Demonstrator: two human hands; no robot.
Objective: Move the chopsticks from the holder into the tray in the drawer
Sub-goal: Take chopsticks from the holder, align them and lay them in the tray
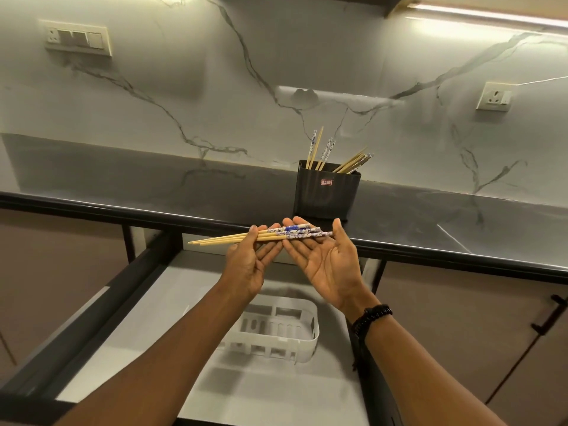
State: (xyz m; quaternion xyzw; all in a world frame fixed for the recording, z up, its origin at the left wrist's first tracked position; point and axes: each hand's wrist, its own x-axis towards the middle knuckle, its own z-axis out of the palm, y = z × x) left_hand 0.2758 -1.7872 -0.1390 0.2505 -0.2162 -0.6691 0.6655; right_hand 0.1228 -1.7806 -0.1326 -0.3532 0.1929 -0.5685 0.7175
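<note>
Your left hand (246, 265) pinches a bundle of chopsticks (264, 237), your flat right hand (325, 262) cradling its right end above the near tray (314, 327); none show there yet, more stand in the far holder (325, 196).

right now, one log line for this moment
left grip: pinches bundle of wooden blue-patterned chopsticks | right grip: open under patterned ends | white slotted plastic tray: in open drawer, no chopsticks seen | black holder: more chopsticks inside

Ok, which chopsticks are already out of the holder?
The chopstick bundle lying level across the left hand and right hand, over the drawer; the other chopsticks stand in the black holder on the counter.
</note>
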